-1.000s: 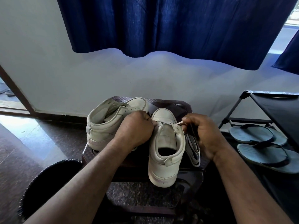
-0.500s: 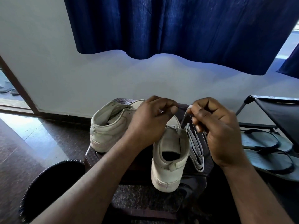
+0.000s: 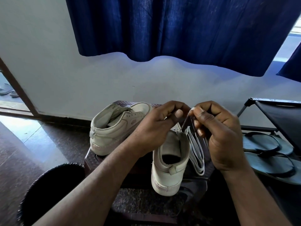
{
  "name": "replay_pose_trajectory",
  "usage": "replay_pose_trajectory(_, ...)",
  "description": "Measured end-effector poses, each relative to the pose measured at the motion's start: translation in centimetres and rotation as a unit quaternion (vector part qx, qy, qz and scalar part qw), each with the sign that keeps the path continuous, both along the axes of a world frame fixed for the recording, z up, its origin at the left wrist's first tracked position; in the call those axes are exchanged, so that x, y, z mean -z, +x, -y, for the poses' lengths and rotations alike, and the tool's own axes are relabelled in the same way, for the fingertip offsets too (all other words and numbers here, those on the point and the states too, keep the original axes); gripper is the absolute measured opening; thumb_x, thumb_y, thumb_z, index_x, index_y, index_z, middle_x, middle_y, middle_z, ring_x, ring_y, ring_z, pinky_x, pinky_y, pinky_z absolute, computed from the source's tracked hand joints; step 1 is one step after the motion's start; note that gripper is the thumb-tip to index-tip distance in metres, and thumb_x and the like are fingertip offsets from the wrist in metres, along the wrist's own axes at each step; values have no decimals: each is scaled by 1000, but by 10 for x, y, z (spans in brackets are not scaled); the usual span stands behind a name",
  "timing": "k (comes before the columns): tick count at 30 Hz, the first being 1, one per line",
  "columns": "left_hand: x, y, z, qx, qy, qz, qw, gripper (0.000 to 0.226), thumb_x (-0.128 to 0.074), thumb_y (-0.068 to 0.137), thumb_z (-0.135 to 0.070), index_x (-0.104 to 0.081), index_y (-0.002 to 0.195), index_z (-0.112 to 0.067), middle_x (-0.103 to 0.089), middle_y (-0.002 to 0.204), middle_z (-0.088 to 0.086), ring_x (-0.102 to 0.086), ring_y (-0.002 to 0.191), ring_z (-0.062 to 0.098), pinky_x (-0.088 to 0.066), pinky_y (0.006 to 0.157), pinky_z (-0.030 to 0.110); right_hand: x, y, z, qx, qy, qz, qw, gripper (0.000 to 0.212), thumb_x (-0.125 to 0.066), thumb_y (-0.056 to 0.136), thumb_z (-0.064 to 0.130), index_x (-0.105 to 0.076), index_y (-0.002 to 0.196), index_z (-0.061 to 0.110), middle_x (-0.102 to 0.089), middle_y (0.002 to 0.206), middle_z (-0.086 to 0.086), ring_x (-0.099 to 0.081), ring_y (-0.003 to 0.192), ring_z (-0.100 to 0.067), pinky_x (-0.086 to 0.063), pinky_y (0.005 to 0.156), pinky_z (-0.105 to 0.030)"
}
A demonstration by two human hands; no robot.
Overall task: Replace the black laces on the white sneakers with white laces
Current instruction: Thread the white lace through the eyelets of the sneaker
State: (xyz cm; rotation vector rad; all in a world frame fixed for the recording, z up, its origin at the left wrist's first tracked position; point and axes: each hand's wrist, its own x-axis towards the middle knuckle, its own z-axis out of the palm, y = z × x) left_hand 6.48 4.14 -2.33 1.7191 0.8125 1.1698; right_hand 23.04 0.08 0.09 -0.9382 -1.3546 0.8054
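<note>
Two white sneakers sit on a dark stool [image 3: 89, 158]. The left sneaker [image 3: 114, 129] lies tilted with its opening toward me. The right sneaker [image 3: 167, 170] stands heel toward me. Over its front, my right hand [image 3: 219, 134] pinches the tip of a white lace [image 3: 185, 120] that runs down into the shoe's top. My left hand [image 3: 154, 128] is curled close beside it, thumb against forefinger, and seems to pinch the same lace. A folded bundle of white lace [image 3: 196, 150] lies right of that shoe. No black lace is visible.
A round black bin [image 3: 48, 186] stands on the floor at lower left. At the right, a black shoe rack [image 3: 280, 116] holds grey flip-flops [image 3: 268, 145]. A blue curtain [image 3: 179, 30] hangs over the white wall behind the stool.
Both hands rose from the right sneaker's front and came together above it. The right hand drew the white lace tip upward; the left hand let go of the shoe.
</note>
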Motion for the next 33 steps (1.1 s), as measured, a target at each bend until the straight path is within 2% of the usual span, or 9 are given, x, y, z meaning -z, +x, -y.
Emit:
replay_pose_trajectory(4, -2, 5, 2, 4, 18, -6, 1000, 31, -48, 109, -24, -67, 113, 1, -68, 105, 27, -64, 105, 41, -50, 97, 57, -1, -2, 2, 1, 8, 3, 1000, 23, -61, 94, 19, -68, 88, -3, -57, 65, -9, -46, 59, -19, -39, 51, -21)
replay_pose_trajectory(7, -4, 6, 3, 1, 46, -11, 999, 32, -48, 107, -28, -63, 111, 1, -66, 98, 27, -61, 98, 45, -46, 88, 63, -1, -1, 2, 2, 11, -11, 1000, 22, -61, 94, 18, -67, 88, -3, -57, 68, -19, -47, 61, -18, -38, 51, -21)
replay_pose_trajectory(10, -7, 7, 7, 26, 32, 10, 999, 31, -45, 110, -23, -58, 112, 5, -63, 97, 28, -57, 94, 43, -49, 88, 58, -1, -1, 3, -2, 13, -7, 1000, 22, -61, 94, 17, -67, 88, -3, -54, 70, -25, -47, 61, -17, -39, 51, -20)
replay_pose_trajectory(13, -7, 4, 9, 31, 12, 35, 999, 31, -37, 114, -12, -57, 112, 11, -59, 92, 18, -56, 84, 14, -47, 77, 20, 0, -1, 2, 1, 19, 1, 1000, 22, -61, 94, 17, -67, 87, -3, -57, 65, -15, -49, 60, -15, -40, 52, -19)
replay_pose_trajectory(15, -9, 4, 10, 34, -8, 43, 998, 33, -36, 114, -12, -61, 111, 10, -60, 93, 13, -55, 84, 6, -43, 77, 12, 0, -1, 2, 5, 26, 9, 1000, 21, -62, 94, 17, -68, 86, -1, -60, 64, -4, -50, 59, -13, -41, 53, -19)
replay_pose_trajectory(21, -8, 4, 7, 47, -35, 27, 998, 31, -44, 111, -18, -67, 115, 3, -68, 111, 23, -65, 106, 31, -50, 99, 40, 0, -3, 5, 16, 65, 45, 997, 16, -63, 95, 14, -68, 85, 2, -60, 64, 1, -50, 56, -8, -43, 56, -18)
replay_pose_trajectory(27, -11, 5, 12, 93, -48, 68, 992, 23, -43, 110, -12, -56, 113, 8, -59, 100, 14, -54, 95, 14, -46, 87, 20, 0, -3, 6, 36, 85, 79, 993, 16, -64, 96, 16, -67, 85, 5, -58, 63, 6, -49, 56, -8, -42, 54, -21)
replay_pose_trajectory(31, -13, 5, 12, 83, -60, 77, 992, 29, -52, 105, -22, -60, 110, 6, -60, 99, 30, -55, 96, 25, -47, 91, 38, 0, -2, 6, 32, 86, 74, 993, 16, -63, 97, 15, -66, 83, 8, -58, 62, 9, -49, 55, -6, -41, 54, -19)
replay_pose_trajectory(33, -11, 4, 8, 22, -38, 30, 999, 19, -59, 104, -25, -66, 103, -8, -71, 98, 16, -61, 100, 29, -48, 92, 49, 0, -1, 6, 22, 77, 39, 996, 17, -62, 97, 13, -65, 83, 4, -57, 61, 7, -49, 54, -6, -42, 55, -16)
